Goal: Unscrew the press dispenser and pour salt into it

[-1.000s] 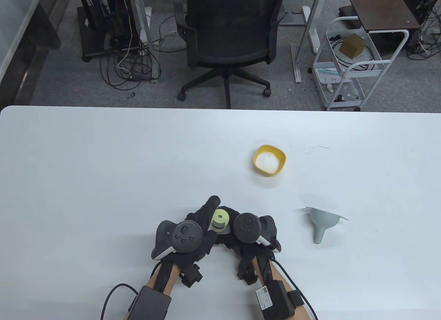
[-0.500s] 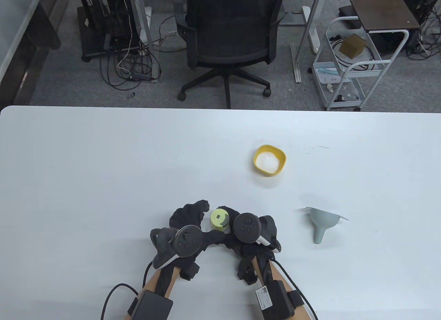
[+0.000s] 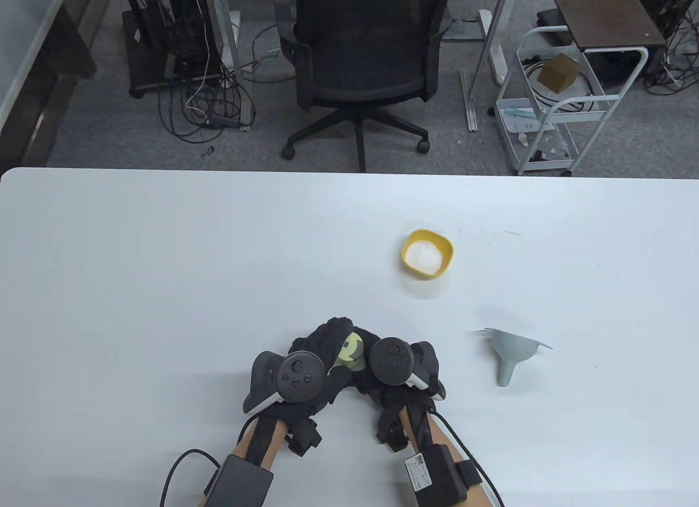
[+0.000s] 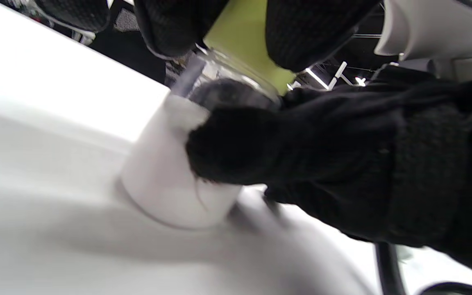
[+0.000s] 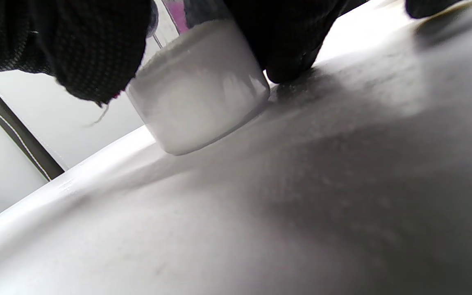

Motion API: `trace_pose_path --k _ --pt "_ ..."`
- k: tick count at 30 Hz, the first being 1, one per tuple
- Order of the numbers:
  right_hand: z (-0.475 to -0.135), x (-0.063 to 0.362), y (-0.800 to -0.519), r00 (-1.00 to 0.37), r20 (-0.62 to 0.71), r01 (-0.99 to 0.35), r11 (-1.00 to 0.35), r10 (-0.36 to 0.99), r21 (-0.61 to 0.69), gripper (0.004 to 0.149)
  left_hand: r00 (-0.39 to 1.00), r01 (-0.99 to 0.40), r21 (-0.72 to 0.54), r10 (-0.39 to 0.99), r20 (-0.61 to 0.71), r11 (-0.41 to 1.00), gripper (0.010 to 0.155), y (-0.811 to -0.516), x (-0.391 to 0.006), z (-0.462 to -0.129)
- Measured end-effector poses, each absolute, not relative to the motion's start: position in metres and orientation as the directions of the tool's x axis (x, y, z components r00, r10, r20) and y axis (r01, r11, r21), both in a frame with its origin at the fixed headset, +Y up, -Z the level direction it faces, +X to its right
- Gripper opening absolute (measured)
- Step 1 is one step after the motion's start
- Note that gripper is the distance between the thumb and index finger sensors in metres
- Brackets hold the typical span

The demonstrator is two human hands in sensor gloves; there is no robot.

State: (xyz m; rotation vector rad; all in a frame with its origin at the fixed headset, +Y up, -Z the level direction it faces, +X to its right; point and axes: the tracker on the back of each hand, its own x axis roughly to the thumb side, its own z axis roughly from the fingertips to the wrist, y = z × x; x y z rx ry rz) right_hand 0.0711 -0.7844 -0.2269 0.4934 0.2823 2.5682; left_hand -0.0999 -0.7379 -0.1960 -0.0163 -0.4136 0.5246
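The press dispenser stands upright on the table near the front edge, a clear jar (image 4: 170, 180) partly filled with white salt under a lime-green press top (image 3: 350, 350). My left hand (image 3: 322, 343) grips the green top (image 4: 244, 37) from above and the left. My right hand (image 3: 377, 346) holds the jar body (image 5: 199, 110), its fingers (image 5: 285, 37) wrapped around it down to the table. The yellow bowl of salt (image 3: 427, 254) sits further back on the right. The grey funnel (image 3: 510, 354) lies on its side to the right of my hands.
The white table (image 3: 164, 267) stretches wide to the left and back. A black office chair (image 3: 363, 65) and a white wire cart (image 3: 562, 97) stand on the floor beyond the far edge.
My left hand had swung off the green top to the left half a second ago; now it has come back over the top and grips it. The right hand has stayed on the jar.
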Motion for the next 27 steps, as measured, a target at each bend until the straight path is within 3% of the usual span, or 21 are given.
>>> trace_pose_path --k 6,10,13,16,19,24,27 --pt "-0.227 0.071 -0.784 -0.808 0.292 -0.437 -0.853 0.512 0.286 0.089 0.828 -0.473 -0.019 0.451 0.334 0.881 0.085 -0.737 -0.102 -0.194" --pt "-0.227 0.071 -0.784 -0.808 0.292 -0.437 -0.853 0.512 0.287 0.089 0.886 -0.414 0.095 0.376 0.273 0.905 0.094 -0.736 -0.103 -0.191" --pt "-0.227 0.071 -0.784 -0.808 0.291 -0.437 -0.852 0.513 0.287 0.089 0.877 -0.425 0.041 0.4 0.267 0.904 0.115 -0.736 -0.102 -0.191" --pt "-0.227 0.071 -0.784 -0.808 0.291 -0.437 -0.852 0.513 0.287 0.089 0.812 -0.51 -0.086 0.512 0.279 0.856 0.121 -0.742 -0.101 -0.195" --pt "-0.227 0.071 -0.784 -0.808 0.291 -0.437 -0.852 0.513 0.287 0.089 0.757 -0.561 -0.188 0.591 0.277 0.806 0.114 -0.748 -0.1 -0.198" --pt "-0.227 0.071 -0.784 -0.808 0.291 -0.437 -0.852 0.513 0.287 0.089 0.725 -0.613 -0.172 0.635 0.267 0.771 0.096 -0.75 -0.099 -0.197" --pt "-0.227 0.071 -0.784 -0.808 0.291 -0.437 -0.852 0.513 0.287 0.089 0.739 -0.609 -0.141 0.622 0.258 0.781 0.093 -0.75 -0.098 -0.196"
